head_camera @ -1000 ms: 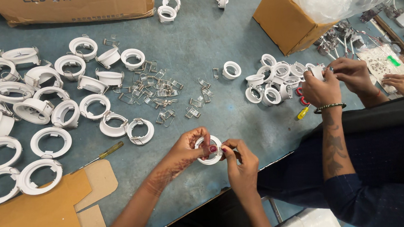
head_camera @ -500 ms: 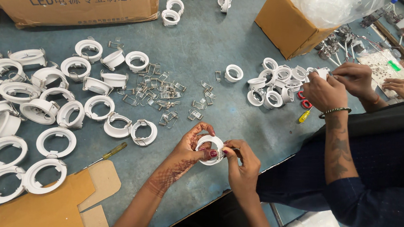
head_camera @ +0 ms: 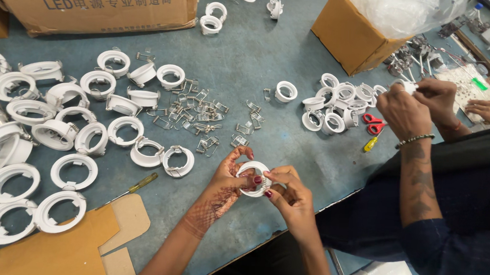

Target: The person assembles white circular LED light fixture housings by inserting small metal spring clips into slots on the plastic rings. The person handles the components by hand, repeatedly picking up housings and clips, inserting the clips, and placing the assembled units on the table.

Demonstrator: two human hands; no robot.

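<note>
Both of my hands hold one white plastic ring housing [head_camera: 253, 167] just above the blue-grey table [head_camera: 250, 47], near its front edge. My left hand [head_camera: 226, 183], patterned with henna, grips the ring's left side. My right hand [head_camera: 288, 195] pinches its right side, with a small metal clip at the fingertips. A loose heap of metal spring clips [head_camera: 201, 118] lies just beyond my hands. Several more white rings [head_camera: 81, 122] are spread over the left half of the table.
A co-worker's hands [head_camera: 414, 105] work at the right beside a small pile of rings [head_camera: 338, 103], red scissors [head_camera: 374, 124] and a yellow screwdriver [head_camera: 371, 143]. Cardboard boxes stand at the back left [head_camera: 94, 1] and back right [head_camera: 353, 33]. Another screwdriver [head_camera: 140, 183] lies by flat cardboard [head_camera: 74, 246].
My hands have kept the ring between them and turned it slightly. The co-worker's hands have shifted a little at the right.
</note>
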